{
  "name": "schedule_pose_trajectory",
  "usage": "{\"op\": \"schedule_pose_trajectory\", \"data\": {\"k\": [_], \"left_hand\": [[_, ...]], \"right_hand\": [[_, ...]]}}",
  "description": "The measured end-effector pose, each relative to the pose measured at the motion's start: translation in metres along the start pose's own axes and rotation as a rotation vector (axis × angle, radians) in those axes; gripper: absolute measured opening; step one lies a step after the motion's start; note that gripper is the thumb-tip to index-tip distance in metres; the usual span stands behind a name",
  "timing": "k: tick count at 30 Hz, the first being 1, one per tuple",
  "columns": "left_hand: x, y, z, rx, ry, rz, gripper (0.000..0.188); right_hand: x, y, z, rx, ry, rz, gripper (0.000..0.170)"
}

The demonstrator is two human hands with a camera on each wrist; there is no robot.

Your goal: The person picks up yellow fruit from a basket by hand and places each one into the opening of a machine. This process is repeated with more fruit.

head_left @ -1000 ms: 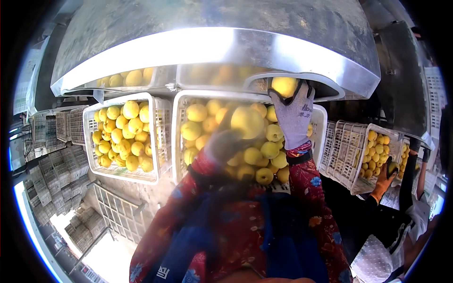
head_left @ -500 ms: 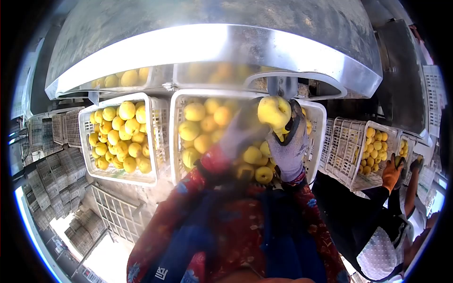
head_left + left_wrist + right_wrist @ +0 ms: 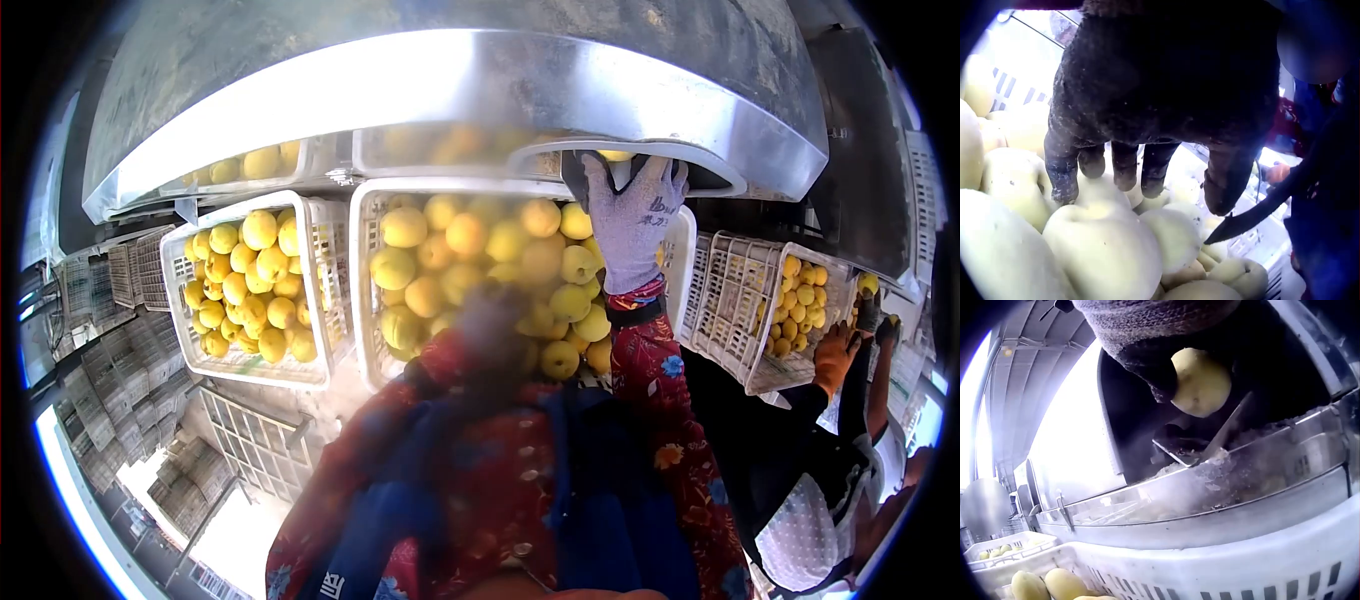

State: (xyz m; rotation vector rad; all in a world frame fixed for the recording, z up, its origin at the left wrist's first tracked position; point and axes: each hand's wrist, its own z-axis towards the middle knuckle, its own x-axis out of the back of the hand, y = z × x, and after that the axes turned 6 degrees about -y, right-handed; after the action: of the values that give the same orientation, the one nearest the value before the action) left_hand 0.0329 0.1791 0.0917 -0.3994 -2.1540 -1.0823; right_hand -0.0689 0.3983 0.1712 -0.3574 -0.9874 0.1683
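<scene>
Inside the machine's opening, the gloved right hand holds a yellow fruit. The right wrist view shows that fruit gripped by the dark-palmed glove, above a metal blade-like piece. The gloved left hand is blurred over the white crate of yellow fruit. In the left wrist view the left hand hangs with fingers spread and pointing down just over the fruit; nothing is seen in its grasp.
A metal machine edge runs across the front. Another fruit crate stands at the left, and more crates at the right. An orange-gloved hand of another person is at the far right. Stacked crates stand far left.
The right hand has moved from over the crate forward into the opening with a fruit. The left hand has moved back toward the body, and the large fruit near it is no longer seen.
</scene>
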Motion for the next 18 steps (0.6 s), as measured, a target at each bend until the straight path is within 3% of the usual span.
{"op": "schedule_pose_trajectory", "data": {"k": [2,3,6,8,9,10,11,13,16,17,18], "left_hand": [[-0.027,0.003,-0.002,-0.007,0.135,-0.054,0.059],[-0.059,-0.010,0.005,-0.057,0.210,-0.071,0.058],[-0.076,-0.017,0.026,-0.099,0.175,0.110,0.057],[-0.069,-0.012,0.044,-0.115,0.005,0.262,0.056],[-0.059,-0.007,0.053,-0.137,-0.108,0.318,0.056],[-0.049,-0.004,0.049,-0.134,-0.107,0.280,0.056],[-0.038,-0.002,0.045,-0.130,-0.105,0.242,0.055],[-0.013,-0.001,0.008,-0.068,0.134,-0.032,0.055],[0.040,0.010,-0.032,0.215,0.242,-0.542,0.058],[0.031,-0.003,-0.037,0.155,0.426,-0.697,0.065],[0.038,-0.016,-0.047,0.143,0.389,-1.267,0.069]], "right_hand": [[0.013,0.003,0.007,-0.070,-0.044,0.095,0.060],[0.030,-0.003,0.008,-0.191,-0.070,0.350,0.048],[0.049,-0.007,-0.029,-0.021,-0.115,0.486,0.046],[0.037,0.010,-0.071,0.067,-0.569,0.234,0.052],[0.020,0.022,-0.095,0.123,-0.702,0.116,0.055],[0.002,0.033,-0.118,0.177,-0.826,-0.003,0.059],[-0.017,0.040,-0.135,0.234,-0.829,-0.041,0.061],[-0.047,0.050,-0.152,0.349,-0.830,-0.119,0.065],[-0.031,0.040,-0.132,0.193,-0.810,0.225,0.069],[-0.027,0.045,-0.133,0.040,-0.818,0.404,0.072],[-0.012,0.036,-0.124,-0.122,-0.843,0.674,0.073]]}}
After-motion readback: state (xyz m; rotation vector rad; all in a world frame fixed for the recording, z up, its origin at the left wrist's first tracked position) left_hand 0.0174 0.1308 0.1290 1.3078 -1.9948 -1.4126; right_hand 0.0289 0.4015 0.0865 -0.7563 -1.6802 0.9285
